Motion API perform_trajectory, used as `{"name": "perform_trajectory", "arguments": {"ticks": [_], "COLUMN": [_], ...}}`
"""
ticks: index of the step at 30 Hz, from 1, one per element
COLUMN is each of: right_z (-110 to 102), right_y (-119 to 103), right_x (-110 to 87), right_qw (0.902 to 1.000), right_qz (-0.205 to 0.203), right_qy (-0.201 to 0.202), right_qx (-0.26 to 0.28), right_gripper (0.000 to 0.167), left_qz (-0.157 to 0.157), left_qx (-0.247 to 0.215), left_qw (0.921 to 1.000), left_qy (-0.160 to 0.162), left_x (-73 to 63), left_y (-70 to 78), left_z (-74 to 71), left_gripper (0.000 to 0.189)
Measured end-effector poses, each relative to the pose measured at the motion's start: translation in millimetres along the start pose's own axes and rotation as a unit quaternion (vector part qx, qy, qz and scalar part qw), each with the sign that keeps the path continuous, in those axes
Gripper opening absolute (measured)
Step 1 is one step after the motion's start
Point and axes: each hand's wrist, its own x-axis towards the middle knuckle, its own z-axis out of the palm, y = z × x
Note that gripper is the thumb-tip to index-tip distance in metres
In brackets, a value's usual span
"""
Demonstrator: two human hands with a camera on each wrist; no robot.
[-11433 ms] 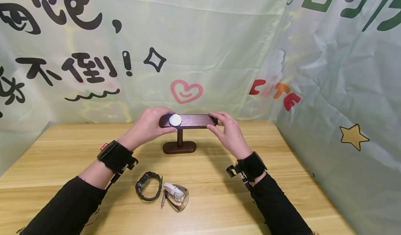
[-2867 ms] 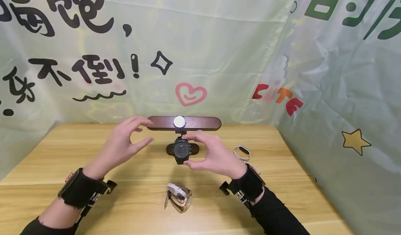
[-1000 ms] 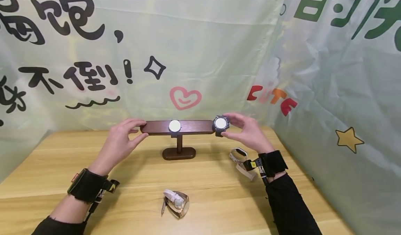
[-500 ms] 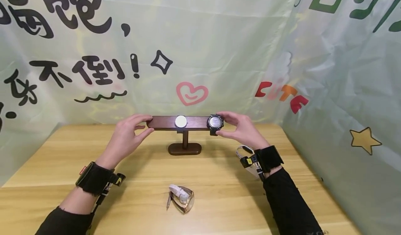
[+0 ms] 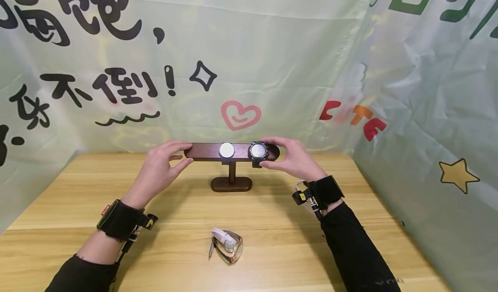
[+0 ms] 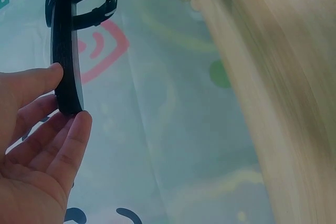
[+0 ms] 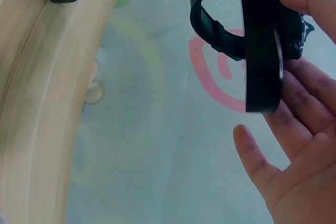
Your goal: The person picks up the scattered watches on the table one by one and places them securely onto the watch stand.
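Note:
A dark wooden watch stand (image 5: 206,152) stands at the back of the table, its crossbar level. My left hand (image 5: 157,171) holds the bar's left end between thumb and fingers; the left wrist view shows the fingertips touching that bar end (image 6: 67,90). Near the middle hangs a round watch with a bright face (image 5: 227,150). My right hand (image 5: 293,158) pinches a chunky black watch (image 5: 258,152) on the right half of the bar. In the right wrist view its strap (image 7: 210,38) loops around the bar, the bar's end (image 7: 263,87) sticking out past it.
A white-strapped watch (image 5: 223,237) and a gold-toned watch (image 5: 238,252) lie together on the wooden table (image 5: 175,248). A pale band (image 5: 301,184) lies partly hidden behind the right wrist. A printed cloth (image 5: 272,67) hangs behind the table.
The black watch has gone from the table onto the bar's right end, then slid left along it with my right hand. The bright-faced watch moved from the left end to mid-bar.

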Motion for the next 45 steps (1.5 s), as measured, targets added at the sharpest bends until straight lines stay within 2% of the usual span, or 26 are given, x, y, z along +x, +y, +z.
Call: {"name": "perform_trajectory", "arguments": {"ticks": [16,30,45], "right_z": [15.6,18.9,16.3], "right_y": [-18.0,-19.0,-18.0], "right_x": [19.2,21.6,15.2], "right_qw": [0.9996,0.9995,0.9997], "right_qz": [-0.008,-0.014,-0.007], "right_qy": [-0.024,-0.023,-0.019], "right_qx": [0.010,0.015,0.013], "right_gripper": [0.064,0.065,0.074], "left_qz": [-0.004,0.004,0.002], "left_qx": [-0.004,0.005,0.001], "left_qw": [1.0000,1.0000,1.0000], "left_qy": [-0.002,0.002,-0.001], "left_x": [-0.2,-0.3,-0.7], "left_y": [-0.3,-3.0,-1.4], "left_z": [-0.8,1.1,-0.4], "left_gripper": [0.034,0.035,0.034]}}
